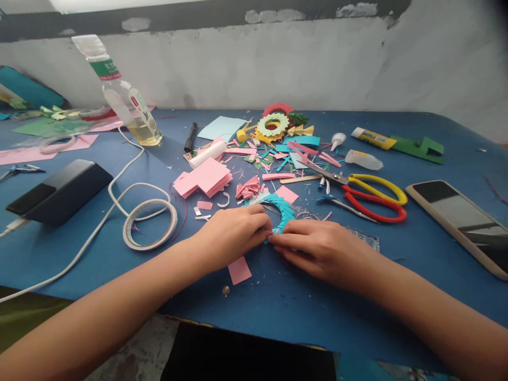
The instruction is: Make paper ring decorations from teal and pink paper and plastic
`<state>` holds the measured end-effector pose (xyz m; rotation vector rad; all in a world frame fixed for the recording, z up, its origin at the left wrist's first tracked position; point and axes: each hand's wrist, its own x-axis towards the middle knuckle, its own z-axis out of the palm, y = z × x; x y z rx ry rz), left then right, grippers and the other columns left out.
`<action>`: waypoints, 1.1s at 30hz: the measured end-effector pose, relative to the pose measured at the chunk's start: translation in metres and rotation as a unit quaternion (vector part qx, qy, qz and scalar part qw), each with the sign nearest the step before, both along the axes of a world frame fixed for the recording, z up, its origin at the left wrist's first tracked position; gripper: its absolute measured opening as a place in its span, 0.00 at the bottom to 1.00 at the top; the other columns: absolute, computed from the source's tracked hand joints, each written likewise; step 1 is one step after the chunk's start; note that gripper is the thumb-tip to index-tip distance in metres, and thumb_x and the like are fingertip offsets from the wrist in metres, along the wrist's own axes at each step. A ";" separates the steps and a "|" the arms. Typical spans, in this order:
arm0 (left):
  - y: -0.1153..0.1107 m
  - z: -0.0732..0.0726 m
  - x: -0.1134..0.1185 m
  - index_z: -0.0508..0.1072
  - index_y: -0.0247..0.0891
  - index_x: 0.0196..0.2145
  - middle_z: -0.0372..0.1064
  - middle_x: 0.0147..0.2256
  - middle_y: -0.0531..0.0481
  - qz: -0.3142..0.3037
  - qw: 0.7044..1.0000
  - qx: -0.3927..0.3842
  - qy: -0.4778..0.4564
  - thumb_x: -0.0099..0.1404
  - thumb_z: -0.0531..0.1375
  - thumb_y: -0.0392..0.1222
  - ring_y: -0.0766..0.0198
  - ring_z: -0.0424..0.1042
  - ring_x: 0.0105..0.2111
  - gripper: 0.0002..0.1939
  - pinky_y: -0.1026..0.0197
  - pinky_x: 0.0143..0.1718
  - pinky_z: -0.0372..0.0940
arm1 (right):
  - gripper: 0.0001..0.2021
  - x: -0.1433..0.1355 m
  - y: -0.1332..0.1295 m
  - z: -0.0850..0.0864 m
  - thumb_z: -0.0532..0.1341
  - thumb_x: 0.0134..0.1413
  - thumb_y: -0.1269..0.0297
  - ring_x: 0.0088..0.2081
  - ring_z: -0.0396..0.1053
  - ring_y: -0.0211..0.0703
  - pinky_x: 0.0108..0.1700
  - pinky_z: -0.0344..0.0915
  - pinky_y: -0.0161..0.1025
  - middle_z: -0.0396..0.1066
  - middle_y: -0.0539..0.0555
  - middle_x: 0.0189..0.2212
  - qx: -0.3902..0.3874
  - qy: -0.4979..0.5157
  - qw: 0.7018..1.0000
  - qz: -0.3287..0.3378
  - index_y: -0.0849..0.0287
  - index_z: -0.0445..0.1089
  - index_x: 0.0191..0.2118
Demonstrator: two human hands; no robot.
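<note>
Between my hands is a blue folded-paper ring [284, 207], made of overlapping pieces. My left hand [242, 228] pinches its near left side, with thumb and fingertips closed together. From the right, my right hand [313, 243] has its fingertips closed on the ring's near edge, almost touching the left fingers. The part of the ring under the fingers is hidden. Just beyond it lie folded pink paper pieces [249, 188] and a stack of pink paper squares [208, 179]. One pink paper piece [239, 271] lies below my left hand.
Scissors [357, 191] with red and yellow handles lie right of the ring, near a phone [464, 217]. A tape roll [150, 224], a white cable [115, 196], a dark power bank [59, 190] and a bottle [130, 106] stand left. Paper rings [273, 125] and scraps lie behind.
</note>
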<state>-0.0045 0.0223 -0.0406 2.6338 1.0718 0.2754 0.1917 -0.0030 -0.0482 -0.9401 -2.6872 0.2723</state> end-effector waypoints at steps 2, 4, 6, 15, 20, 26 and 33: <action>0.001 0.000 0.000 0.71 0.37 0.34 0.69 0.36 0.51 0.003 1.000 -0.017 -0.009 0.64 0.54 0.39 0.64 0.71 0.32 0.07 0.65 0.29 0.62 | 0.13 0.000 0.000 0.000 0.51 0.58 0.68 0.30 0.68 0.40 0.30 0.62 0.36 0.71 0.55 0.31 0.012 -0.017 1.000 0.001 0.59 0.71 0.42; 0.002 0.000 0.000 0.71 0.37 0.33 0.69 0.36 0.50 0.003 0.999 -0.030 -0.015 0.64 0.54 0.39 0.65 0.70 0.32 0.08 0.65 0.30 0.62 | 0.13 0.000 -0.001 0.000 0.50 0.58 0.68 0.30 0.67 0.40 0.29 0.62 0.36 0.70 0.55 0.31 0.015 -0.022 1.000 0.001 0.59 0.70 0.42; 0.003 -0.001 0.000 0.72 0.36 0.33 0.69 0.35 0.50 -0.002 0.999 -0.037 -0.026 0.64 0.54 0.39 0.66 0.69 0.32 0.07 0.65 0.30 0.62 | 0.12 -0.001 -0.001 0.000 0.50 0.59 0.68 0.29 0.67 0.40 0.29 0.62 0.36 0.69 0.55 0.30 0.014 -0.022 1.000 0.001 0.59 0.70 0.42; 0.010 0.001 -0.001 0.71 0.33 0.31 0.67 0.32 0.50 -0.027 0.996 -0.060 -0.066 0.63 0.54 0.35 0.67 0.67 0.31 0.06 0.66 0.32 0.61 | 0.13 -0.002 -0.002 0.000 0.50 0.59 0.68 0.29 0.66 0.40 0.29 0.61 0.37 0.68 0.55 0.30 0.019 -0.034 0.999 0.006 0.60 0.70 0.41; 0.011 -0.001 0.000 0.70 0.34 0.31 0.67 0.32 0.50 -0.023 0.997 -0.061 -0.050 0.64 0.54 0.37 0.67 0.67 0.31 0.07 0.65 0.31 0.60 | 0.12 -0.003 -0.003 0.001 0.50 0.58 0.68 0.29 0.66 0.40 0.29 0.62 0.37 0.68 0.55 0.29 0.019 -0.026 0.999 0.006 0.60 0.70 0.41; 0.008 0.000 0.002 0.67 0.35 0.33 0.66 0.33 0.51 -0.027 0.999 -0.030 0.008 0.66 0.51 0.39 0.65 0.66 0.30 0.08 0.64 0.28 0.59 | 0.12 -0.003 -0.003 0.001 0.51 0.58 0.68 0.31 0.67 0.42 0.31 0.64 0.38 0.69 0.56 0.31 0.015 -0.024 1.000 0.007 0.61 0.70 0.41; 0.005 0.004 0.006 0.67 0.35 0.34 0.66 0.35 0.49 -0.012 0.999 -0.026 0.045 0.66 0.49 0.39 0.65 0.67 0.29 0.09 0.63 0.27 0.59 | 0.12 -0.003 -0.004 0.001 0.51 0.58 0.68 0.32 0.68 0.43 0.31 0.64 0.39 0.70 0.56 0.32 0.016 -0.021 1.000 0.003 0.61 0.70 0.41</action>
